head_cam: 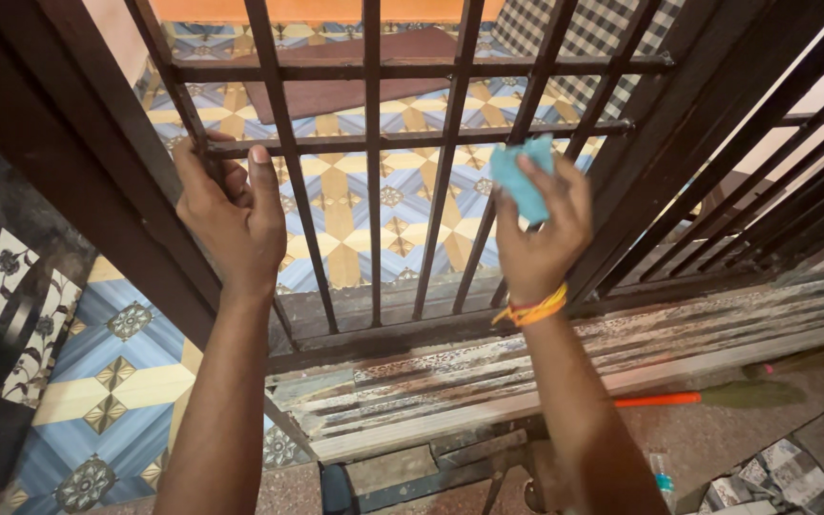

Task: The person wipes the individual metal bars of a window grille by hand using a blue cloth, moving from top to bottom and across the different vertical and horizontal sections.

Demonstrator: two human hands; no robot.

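Pinched in right hand (538, 238), soft light blue cloth (523, 176) being pressed against dark metal grille bar (442, 191); rigid grille being gripped by left hand (231, 215).

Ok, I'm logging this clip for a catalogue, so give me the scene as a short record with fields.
setting: dark metal gate of vertical bars, above a worn, rusty threshold
left hand: grips a bar near the gate's edge
right hand: holds a blue cloth against a bar
wrist: orange thread band
floor: patterned blue and yellow tiles
nearby: broom with orange handle lying below the threshold
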